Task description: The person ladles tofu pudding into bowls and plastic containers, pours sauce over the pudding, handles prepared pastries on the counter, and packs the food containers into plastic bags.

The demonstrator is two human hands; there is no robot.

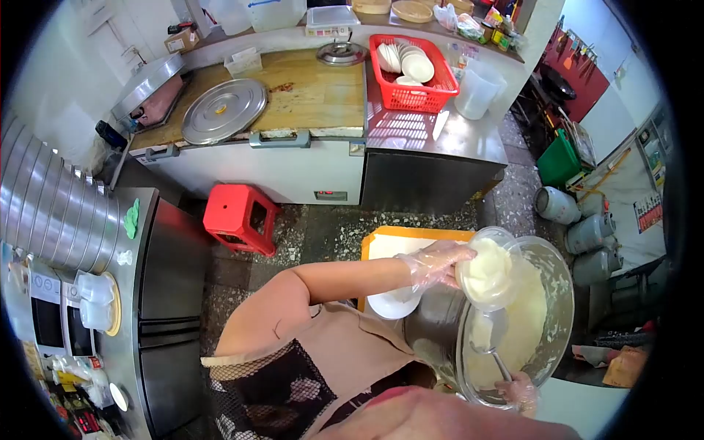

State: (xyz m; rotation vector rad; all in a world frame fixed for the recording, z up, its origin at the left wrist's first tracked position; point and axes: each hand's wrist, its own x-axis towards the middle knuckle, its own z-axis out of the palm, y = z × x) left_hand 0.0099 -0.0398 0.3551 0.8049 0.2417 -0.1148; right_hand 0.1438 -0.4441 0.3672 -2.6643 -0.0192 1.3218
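My left hand, in a clear plastic glove, grips a clear round bowl heaped with smooth white paste. It holds the bowl over the rim of a large round basin. Pale, creamy batter-like stuff fills much of the basin and smears its inner wall. Low over the basin, my right hand, also gloved, is closed around the handle of a metal spoon. The spoon's head, coated in white, is just below the bowl; whether they touch I cannot tell.
A steel pot and a white dish stand beside the basin, near an orange-edged board. Across the floor are a red stool, a chest freezer and a red basket of white bowls. Stacked steamers line the left.
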